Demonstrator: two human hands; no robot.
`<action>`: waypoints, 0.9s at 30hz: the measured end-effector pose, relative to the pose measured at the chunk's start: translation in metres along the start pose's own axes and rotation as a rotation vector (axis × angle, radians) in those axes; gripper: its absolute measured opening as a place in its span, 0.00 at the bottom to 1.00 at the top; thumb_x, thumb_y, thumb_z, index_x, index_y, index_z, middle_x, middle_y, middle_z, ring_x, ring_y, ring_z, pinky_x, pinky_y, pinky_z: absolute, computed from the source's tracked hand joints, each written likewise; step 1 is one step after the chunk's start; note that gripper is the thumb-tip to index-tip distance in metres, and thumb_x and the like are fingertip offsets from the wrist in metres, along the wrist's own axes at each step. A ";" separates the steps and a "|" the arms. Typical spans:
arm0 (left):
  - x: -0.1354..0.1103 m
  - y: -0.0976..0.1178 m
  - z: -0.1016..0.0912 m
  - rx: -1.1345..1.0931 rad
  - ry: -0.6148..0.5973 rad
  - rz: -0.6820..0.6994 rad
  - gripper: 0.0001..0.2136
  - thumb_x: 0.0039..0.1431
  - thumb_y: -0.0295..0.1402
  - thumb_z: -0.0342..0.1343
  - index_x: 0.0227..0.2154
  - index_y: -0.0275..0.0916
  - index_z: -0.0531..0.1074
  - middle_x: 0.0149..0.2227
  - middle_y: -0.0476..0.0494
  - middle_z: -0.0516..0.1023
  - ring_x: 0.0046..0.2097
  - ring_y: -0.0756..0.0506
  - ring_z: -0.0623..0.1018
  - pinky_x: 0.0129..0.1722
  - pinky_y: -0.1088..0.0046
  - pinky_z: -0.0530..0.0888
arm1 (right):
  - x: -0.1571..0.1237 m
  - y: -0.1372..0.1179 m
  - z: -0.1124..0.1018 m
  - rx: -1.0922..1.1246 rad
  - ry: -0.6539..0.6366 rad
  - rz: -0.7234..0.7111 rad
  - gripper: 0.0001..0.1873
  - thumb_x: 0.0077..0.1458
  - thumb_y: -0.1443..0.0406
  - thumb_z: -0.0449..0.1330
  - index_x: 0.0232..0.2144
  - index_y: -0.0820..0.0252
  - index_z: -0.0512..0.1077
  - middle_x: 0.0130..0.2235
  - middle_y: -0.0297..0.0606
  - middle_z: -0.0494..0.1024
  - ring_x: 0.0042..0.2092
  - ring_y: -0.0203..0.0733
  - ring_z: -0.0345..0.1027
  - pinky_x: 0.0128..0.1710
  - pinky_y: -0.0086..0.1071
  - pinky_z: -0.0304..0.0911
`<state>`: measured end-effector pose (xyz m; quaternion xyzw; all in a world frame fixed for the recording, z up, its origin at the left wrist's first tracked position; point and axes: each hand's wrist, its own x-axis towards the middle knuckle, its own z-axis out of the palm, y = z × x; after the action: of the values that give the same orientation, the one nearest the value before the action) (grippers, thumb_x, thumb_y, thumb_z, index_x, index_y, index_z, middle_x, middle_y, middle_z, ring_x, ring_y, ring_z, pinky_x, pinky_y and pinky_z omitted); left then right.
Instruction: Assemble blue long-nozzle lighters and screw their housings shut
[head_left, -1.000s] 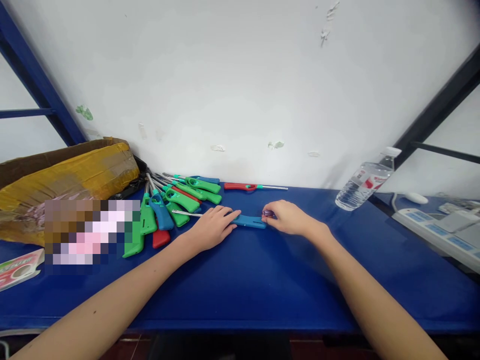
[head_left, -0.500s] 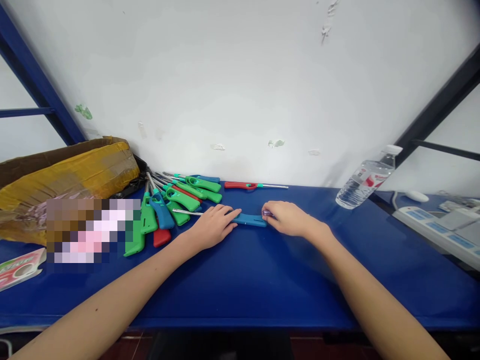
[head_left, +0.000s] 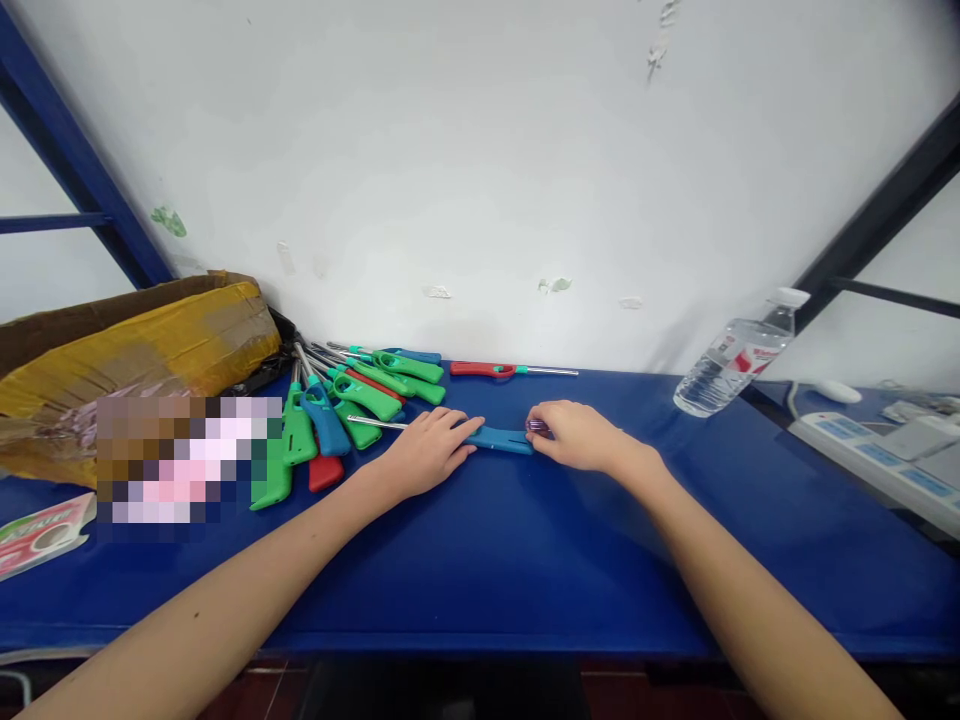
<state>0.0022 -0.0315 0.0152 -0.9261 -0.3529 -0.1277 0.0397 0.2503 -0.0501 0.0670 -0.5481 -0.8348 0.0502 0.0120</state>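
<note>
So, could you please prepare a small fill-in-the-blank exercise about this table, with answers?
1. The left hand is on a lighter handle coloured ____.
2. By the wall, a lone lighter's handle is coloured ____.
3. The cap of the bottle is coloured ____.

Missing words: blue; red; white.

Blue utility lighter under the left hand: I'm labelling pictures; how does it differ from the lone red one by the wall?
The blue utility lighter lies under the left hand; the red utility lighter lies untouched near the wall. The blue one's metal tube points left, the red one's right. Both have metal tubes.
</note>
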 end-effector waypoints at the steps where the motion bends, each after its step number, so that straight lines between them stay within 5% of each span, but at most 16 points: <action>1: 0.000 0.000 0.000 0.001 0.000 0.001 0.19 0.69 0.36 0.46 0.60 0.40 0.62 0.53 0.38 0.71 0.53 0.40 0.70 0.52 0.62 0.68 | 0.000 0.000 0.000 -0.003 0.002 -0.007 0.08 0.57 0.63 0.53 0.35 0.58 0.72 0.38 0.40 0.78 0.37 0.42 0.70 0.32 0.31 0.55; 27: 0.000 0.003 -0.003 0.015 -0.035 -0.011 0.20 0.69 0.35 0.45 0.61 0.41 0.62 0.55 0.38 0.70 0.54 0.39 0.69 0.53 0.60 0.68 | -0.001 -0.003 -0.001 -0.006 -0.016 0.033 0.07 0.54 0.64 0.54 0.32 0.58 0.72 0.35 0.38 0.78 0.34 0.41 0.69 0.29 0.30 0.52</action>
<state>0.0037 -0.0343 0.0178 -0.9259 -0.3594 -0.1091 0.0399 0.2480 -0.0519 0.0681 -0.5614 -0.8259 0.0522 0.0030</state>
